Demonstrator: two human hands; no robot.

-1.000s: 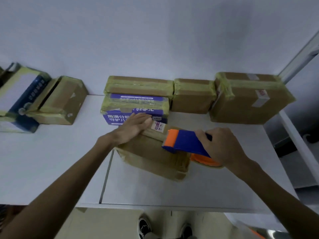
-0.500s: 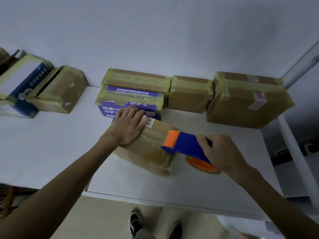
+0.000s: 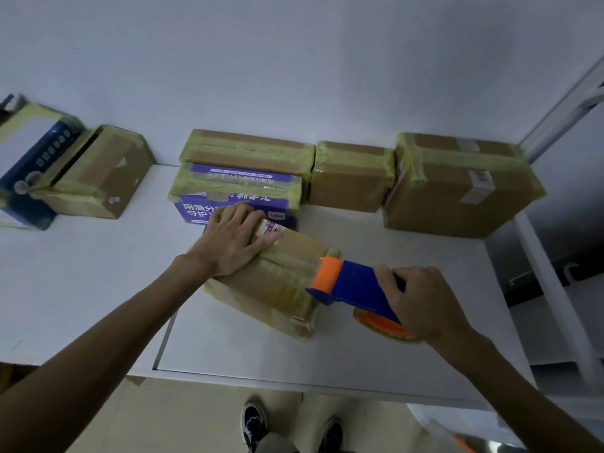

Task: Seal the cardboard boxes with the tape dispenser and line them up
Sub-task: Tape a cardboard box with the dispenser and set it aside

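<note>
A brown cardboard box [image 3: 281, 282] wrapped in yellowish tape lies tilted in the middle of the white table [image 3: 81, 289]. My left hand [image 3: 233, 241] presses flat on the box's far left corner, fingers spread. My right hand [image 3: 420, 304] grips the blue and orange tape dispenser [image 3: 351, 286], whose orange front edge rests at the box's right end. The orange tape roll [image 3: 382, 325] hangs below my right hand, beside the box.
Taped boxes line the back wall: a flat brown one [image 3: 248, 150] behind a purple printed one [image 3: 235, 194], a small brown one [image 3: 351, 176] and a large one [image 3: 457, 184]. At the far left sit a blue box [image 3: 29, 165] and a brown box [image 3: 98, 174]. My shoes [image 3: 255, 423] show below the table edge.
The dispenser has travelled to the right along the box top, reaching its right end. My left hand has stayed pressed on the box. The camera has tipped slightly.
</note>
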